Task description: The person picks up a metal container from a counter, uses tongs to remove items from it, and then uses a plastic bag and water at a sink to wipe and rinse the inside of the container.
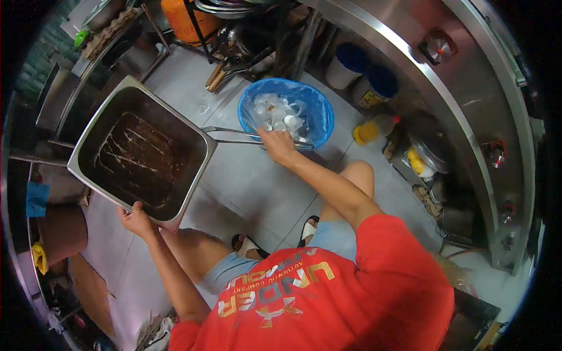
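A deep rectangular stainless steel pan (145, 145) is tilted so that its inside faces me. Dark brown residue with pale streaks coats its bottom. My left hand (138, 219) grips the near rim, thumb over the edge. In my right hand (277, 142) are long metal tongs (239, 136), whose far end meets the pan's right corner; whether they clamp the rim I cannot tell. Below the right hand, a blue plastic tub (322, 98) with a clear liner stands on the floor. It holds crumpled clear plastic and white pieces.
A steel counter (465, 101) with several knobs curves along the right. Beneath it are lidded tubs (347, 68) and a bottle (366, 132) with yellow contents. Wooden-handled tools (217, 78) lie beyond the pan. An orange gas cylinder (189, 26) stands at the back. Shelving (70, 105) lines the left.
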Demonstrator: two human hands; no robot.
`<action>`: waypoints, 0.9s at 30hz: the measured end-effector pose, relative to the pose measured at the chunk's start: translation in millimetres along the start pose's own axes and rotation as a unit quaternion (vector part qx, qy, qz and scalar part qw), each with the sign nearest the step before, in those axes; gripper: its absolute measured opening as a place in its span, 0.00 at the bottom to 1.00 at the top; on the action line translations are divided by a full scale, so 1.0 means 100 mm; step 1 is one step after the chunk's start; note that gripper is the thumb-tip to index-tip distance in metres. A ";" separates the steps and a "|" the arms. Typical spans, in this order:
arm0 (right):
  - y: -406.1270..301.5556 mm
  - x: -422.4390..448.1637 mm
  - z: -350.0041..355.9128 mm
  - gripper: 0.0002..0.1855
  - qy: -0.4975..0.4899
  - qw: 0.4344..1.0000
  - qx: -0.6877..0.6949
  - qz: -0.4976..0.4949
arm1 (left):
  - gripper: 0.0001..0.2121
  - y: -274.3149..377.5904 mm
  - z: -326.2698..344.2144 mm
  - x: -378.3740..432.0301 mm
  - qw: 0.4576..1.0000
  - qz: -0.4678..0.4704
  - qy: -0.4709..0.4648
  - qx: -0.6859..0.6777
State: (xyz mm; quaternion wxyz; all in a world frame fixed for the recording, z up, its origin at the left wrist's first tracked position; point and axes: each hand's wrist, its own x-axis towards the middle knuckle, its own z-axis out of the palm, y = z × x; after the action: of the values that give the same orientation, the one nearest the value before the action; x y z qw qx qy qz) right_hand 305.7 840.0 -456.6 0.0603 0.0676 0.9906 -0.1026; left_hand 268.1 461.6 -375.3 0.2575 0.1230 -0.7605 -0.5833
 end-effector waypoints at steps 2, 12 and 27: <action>-0.07 -0.04 0.02 0.11 -0.001 0.999 0.053 -0.003 | 0.14 0.00 -0.10 0.02 1.000 -0.017 -0.001 -0.012; 0.00 -0.29 -1.45 0.26 0.068 0.993 0.091 -0.015 | 0.18 0.31 0.02 0.07 0.996 0.025 -0.025 -0.083; -1.39 0.35 -2.28 0.21 0.341 0.888 -0.215 -0.221 | 0.18 1.07 0.67 -0.10 0.977 0.067 -0.178 -0.097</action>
State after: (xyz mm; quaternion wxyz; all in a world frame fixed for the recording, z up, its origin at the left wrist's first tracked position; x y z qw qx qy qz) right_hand 226.6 757.4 -212.2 -0.2922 -0.1367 0.9374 0.1311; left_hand 252.8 552.9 -288.5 0.1671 -0.0597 -0.7404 -0.6483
